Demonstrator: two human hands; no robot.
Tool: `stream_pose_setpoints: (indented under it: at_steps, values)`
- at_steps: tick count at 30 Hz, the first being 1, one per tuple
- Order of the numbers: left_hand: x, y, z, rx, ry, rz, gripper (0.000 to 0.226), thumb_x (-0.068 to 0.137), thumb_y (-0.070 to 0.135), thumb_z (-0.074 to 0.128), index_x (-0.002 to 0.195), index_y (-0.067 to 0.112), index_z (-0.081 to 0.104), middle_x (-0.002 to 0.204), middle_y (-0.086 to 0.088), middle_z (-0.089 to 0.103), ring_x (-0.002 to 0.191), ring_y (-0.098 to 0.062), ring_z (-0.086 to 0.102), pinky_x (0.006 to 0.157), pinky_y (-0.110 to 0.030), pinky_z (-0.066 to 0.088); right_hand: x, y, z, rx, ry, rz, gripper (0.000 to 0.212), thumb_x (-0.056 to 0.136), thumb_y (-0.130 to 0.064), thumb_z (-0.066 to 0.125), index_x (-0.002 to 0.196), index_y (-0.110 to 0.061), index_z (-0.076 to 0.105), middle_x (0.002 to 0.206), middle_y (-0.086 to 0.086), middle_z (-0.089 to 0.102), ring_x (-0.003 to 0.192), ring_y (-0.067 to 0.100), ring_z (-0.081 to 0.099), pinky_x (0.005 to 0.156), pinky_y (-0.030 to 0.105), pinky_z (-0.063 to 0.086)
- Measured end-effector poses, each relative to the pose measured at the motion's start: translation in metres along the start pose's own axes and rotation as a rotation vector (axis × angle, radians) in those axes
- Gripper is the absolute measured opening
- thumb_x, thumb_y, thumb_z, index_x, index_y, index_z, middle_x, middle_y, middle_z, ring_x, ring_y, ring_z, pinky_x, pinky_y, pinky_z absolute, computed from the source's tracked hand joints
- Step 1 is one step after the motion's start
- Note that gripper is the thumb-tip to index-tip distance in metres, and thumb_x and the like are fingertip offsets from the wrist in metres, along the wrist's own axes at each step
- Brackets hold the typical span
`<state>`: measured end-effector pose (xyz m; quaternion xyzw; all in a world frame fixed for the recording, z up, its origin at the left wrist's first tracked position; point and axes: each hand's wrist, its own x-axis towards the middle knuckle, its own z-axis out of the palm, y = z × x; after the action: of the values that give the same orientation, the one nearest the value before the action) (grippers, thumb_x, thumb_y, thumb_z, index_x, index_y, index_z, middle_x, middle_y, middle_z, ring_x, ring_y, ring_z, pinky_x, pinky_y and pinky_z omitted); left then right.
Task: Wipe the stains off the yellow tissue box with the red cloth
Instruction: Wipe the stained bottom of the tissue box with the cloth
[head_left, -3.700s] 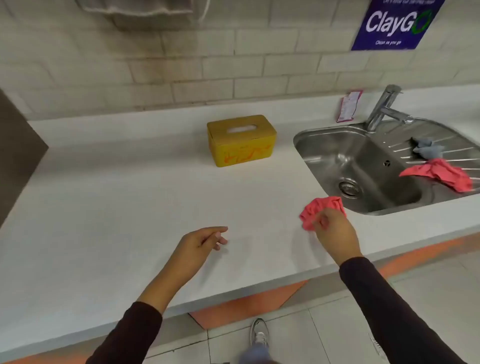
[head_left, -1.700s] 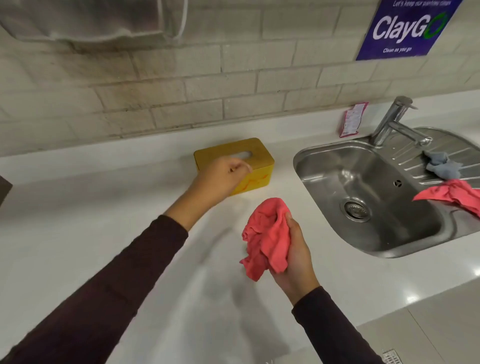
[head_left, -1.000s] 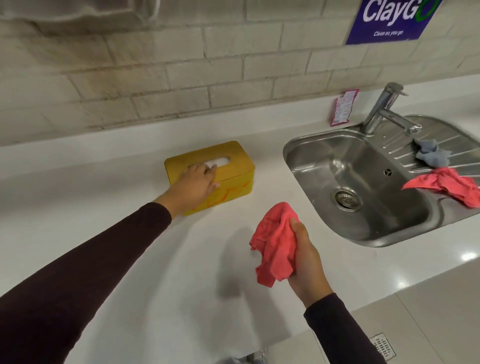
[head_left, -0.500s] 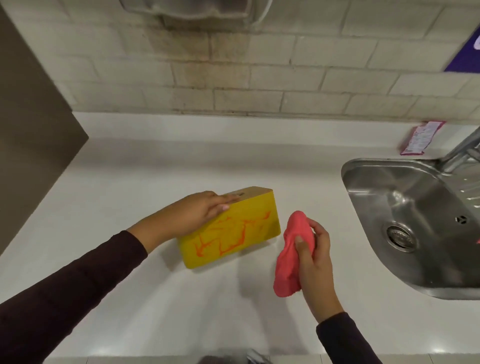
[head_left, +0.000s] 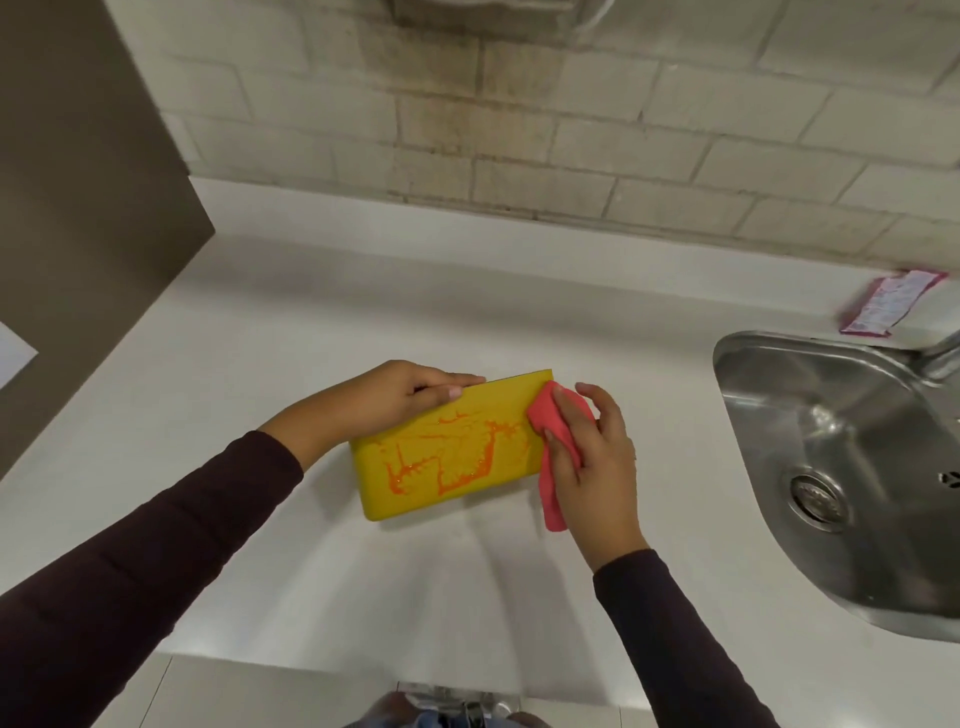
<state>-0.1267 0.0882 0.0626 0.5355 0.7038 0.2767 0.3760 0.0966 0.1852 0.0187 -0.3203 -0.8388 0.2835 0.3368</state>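
Note:
The yellow tissue box (head_left: 415, 488) sits on the white counter in the middle of the view, its front face toward me and covered with orange-red streaks. My left hand (head_left: 395, 397) grips the box along its top left edge. My right hand (head_left: 592, 457) holds the bunched red cloth (head_left: 550, 457) and presses it against the right end of the stained face. Part of the cloth hangs down below my fingers to the counter.
A steel sink (head_left: 852, 483) with its drain lies at the right, the tap base just at the frame edge. A pink sachet (head_left: 888, 301) leans on the backsplash behind it. A brown panel (head_left: 78, 182) bounds the counter (head_left: 260, 338) on the left. A brick wall runs behind.
My right hand has brought the red cloth from beside the box onto the right end of its stained face. The left hand still holds the box, now tipped further toward me.

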Motion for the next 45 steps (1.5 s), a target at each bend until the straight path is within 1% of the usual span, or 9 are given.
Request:
stream_pose_setpoints:
  at_steps: [6,12,15,17,21,25,30,39,45]
  values:
    - [-0.001,0.002,0.003,-0.044,0.02,-0.003,0.027,0.093,0.047,0.041,0.113,0.062,0.051,0.102,0.048,0.049,0.09,0.027,0.05,0.069,0.003,0.039,-0.006,0.006,0.004,-0.019,-0.041,-0.1,0.044,0.088,-0.008,0.049,0.129,-0.021,0.054,0.127,0.011,0.049,0.11,0.01,0.043,0.093,0.026,0.036]
    - [-0.001,0.001,0.003,-0.04,0.008,0.018,0.029,0.094,0.046,0.04,0.118,0.06,0.048,0.115,0.047,0.044,0.097,0.032,0.044,0.079,0.005,0.035,-0.018,0.023,-0.002,0.115,-0.077,-0.054,0.04,0.082,-0.004,0.056,0.118,-0.021,0.062,0.121,0.0,0.05,0.111,0.012,0.049,0.092,0.039,0.046]
    - [0.0,0.002,0.001,-0.038,-0.002,0.004,0.029,0.094,0.045,0.042,0.119,0.057,0.05,0.114,0.046,0.047,0.096,0.025,0.05,0.078,0.001,0.04,-0.015,0.021,-0.002,0.163,-0.079,-0.014,0.037,0.081,-0.003,0.058,0.109,-0.027,0.064,0.124,-0.006,0.043,0.11,-0.006,0.045,0.089,0.01,0.039]
    - [-0.001,0.001,0.002,-0.042,0.0,-0.006,0.03,0.093,0.046,0.042,0.121,0.052,0.053,0.119,0.042,0.049,0.097,0.018,0.054,0.08,-0.003,0.043,-0.008,0.018,-0.001,0.197,-0.047,0.023,0.042,0.084,-0.002,0.059,0.103,-0.039,0.059,0.118,-0.005,0.048,0.106,-0.009,0.047,0.084,0.003,0.036]
    - [-0.002,0.004,0.003,-0.051,0.005,-0.011,0.028,0.093,0.047,0.041,0.117,0.058,0.051,0.107,0.049,0.049,0.092,0.021,0.055,0.072,-0.001,0.043,0.016,0.004,0.011,0.259,0.047,0.113,0.024,0.09,-0.021,0.056,0.111,-0.032,0.058,0.108,-0.004,0.054,0.1,-0.006,0.05,0.085,0.008,0.04]
    - [-0.001,0.005,0.0,-0.068,0.012,-0.02,0.029,0.093,0.048,0.041,0.118,0.057,0.051,0.102,0.052,0.048,0.089,0.026,0.052,0.068,0.002,0.04,0.012,0.004,0.016,0.141,-0.035,0.032,0.037,0.093,-0.037,0.046,0.129,-0.029,0.05,0.119,-0.005,0.045,0.106,0.009,0.048,0.092,0.024,0.042]
    - [0.001,0.003,-0.001,-0.082,0.006,-0.037,0.027,0.09,0.051,0.041,0.112,0.061,0.052,0.107,0.045,0.052,0.092,0.021,0.055,0.071,0.0,0.042,-0.009,0.024,0.009,-0.014,-0.1,-0.137,0.039,0.093,-0.029,0.045,0.131,-0.031,0.049,0.124,0.002,0.044,0.101,0.024,0.051,0.085,0.046,0.048]
    - [0.001,0.002,0.0,-0.09,0.03,-0.07,0.024,0.086,0.057,0.04,0.104,0.069,0.051,0.101,0.039,0.06,0.088,0.012,0.061,0.069,-0.005,0.047,0.015,0.008,0.018,0.061,0.026,-0.047,0.043,0.088,-0.011,0.051,0.13,-0.019,0.054,0.118,0.008,0.053,0.103,0.019,0.053,0.088,0.044,0.049]
    - [0.002,0.0,0.002,-0.084,0.057,-0.063,0.024,0.092,0.049,0.041,0.1,0.068,0.053,0.099,0.036,0.06,0.085,0.017,0.059,0.064,-0.001,0.043,0.006,0.002,0.016,-0.07,-0.078,-0.231,0.048,0.084,-0.001,0.057,0.13,-0.015,0.053,0.117,0.015,0.054,0.097,0.022,0.05,0.082,0.037,0.045]
